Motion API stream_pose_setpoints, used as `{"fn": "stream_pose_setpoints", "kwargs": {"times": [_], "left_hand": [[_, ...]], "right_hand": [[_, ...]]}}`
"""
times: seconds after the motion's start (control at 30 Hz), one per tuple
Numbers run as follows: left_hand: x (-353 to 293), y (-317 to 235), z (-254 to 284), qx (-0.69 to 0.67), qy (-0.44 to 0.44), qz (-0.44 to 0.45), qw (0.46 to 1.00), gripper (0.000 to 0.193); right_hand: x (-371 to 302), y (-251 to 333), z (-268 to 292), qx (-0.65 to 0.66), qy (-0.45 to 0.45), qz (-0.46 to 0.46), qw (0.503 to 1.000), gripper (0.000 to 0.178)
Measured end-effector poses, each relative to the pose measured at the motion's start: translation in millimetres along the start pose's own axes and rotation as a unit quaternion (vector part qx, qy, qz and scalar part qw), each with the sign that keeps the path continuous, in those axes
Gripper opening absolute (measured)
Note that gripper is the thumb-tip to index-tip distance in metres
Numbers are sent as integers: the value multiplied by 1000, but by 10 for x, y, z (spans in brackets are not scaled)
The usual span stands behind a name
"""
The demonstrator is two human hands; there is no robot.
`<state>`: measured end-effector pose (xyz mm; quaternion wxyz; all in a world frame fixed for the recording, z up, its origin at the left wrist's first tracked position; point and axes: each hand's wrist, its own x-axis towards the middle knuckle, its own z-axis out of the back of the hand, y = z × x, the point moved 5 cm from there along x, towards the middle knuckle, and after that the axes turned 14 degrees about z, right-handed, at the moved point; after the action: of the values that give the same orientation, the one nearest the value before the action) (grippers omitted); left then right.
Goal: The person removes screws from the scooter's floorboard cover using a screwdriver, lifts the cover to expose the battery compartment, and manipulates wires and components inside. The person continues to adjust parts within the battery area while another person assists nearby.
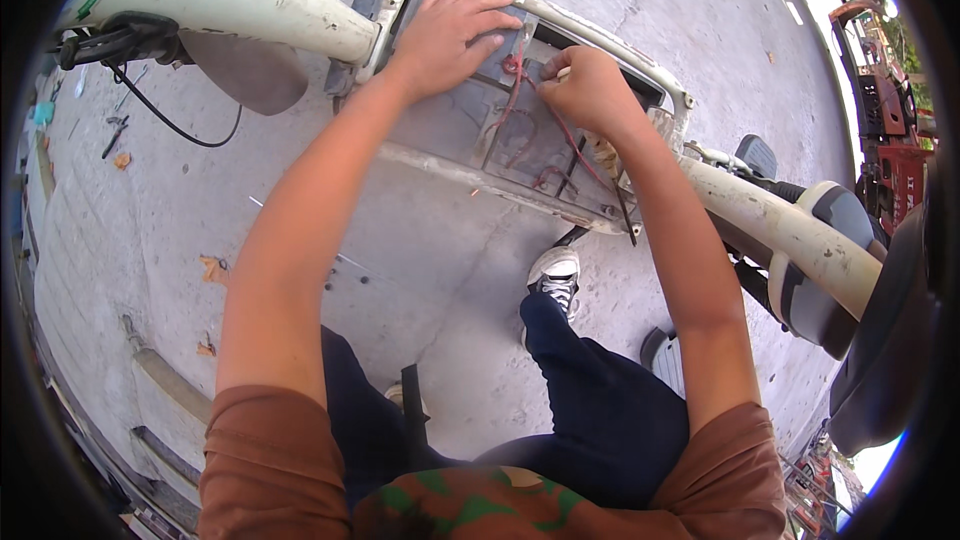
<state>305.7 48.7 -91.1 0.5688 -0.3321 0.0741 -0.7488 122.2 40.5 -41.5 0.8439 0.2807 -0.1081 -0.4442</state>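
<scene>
The footboard frame [440,162] of a white electric scooter lies across the view, with grey batteries [445,120] set in its bay. My left hand [452,38] rests on the battery at the far left of the bay, fingers outstretched and holding nothing. To its right, my right hand [583,88] is closed, thumb and fingertips pinched together at the battery tops. What lies between those fingertips is too small or hidden to name. Red wires [513,100] run over the batteries, knotted between my two hands, and one strand passes just below my right hand.
The scooter's white front tube [270,5] and a dark cable [190,140] are at left; its rear tube [780,225] runs right. My shoe [556,275] stands near the bay. Pliers-like tool [115,135] and dry leaves [213,269] lie on the concrete. Red machinery [895,170] stands far right.
</scene>
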Motion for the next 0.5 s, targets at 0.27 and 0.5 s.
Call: {"fn": "stream_pose_setpoints", "kwargs": {"times": [0.27, 0.5], "left_hand": [[-267, -159, 0, -71, 29, 43, 996, 27], [-274, -225, -37, -73, -28, 93, 993, 31]], "right_hand": [[-15, 55, -180, -184, 24, 30, 982, 23], [74, 92, -118, 9, 150, -104, 983, 31]]}}
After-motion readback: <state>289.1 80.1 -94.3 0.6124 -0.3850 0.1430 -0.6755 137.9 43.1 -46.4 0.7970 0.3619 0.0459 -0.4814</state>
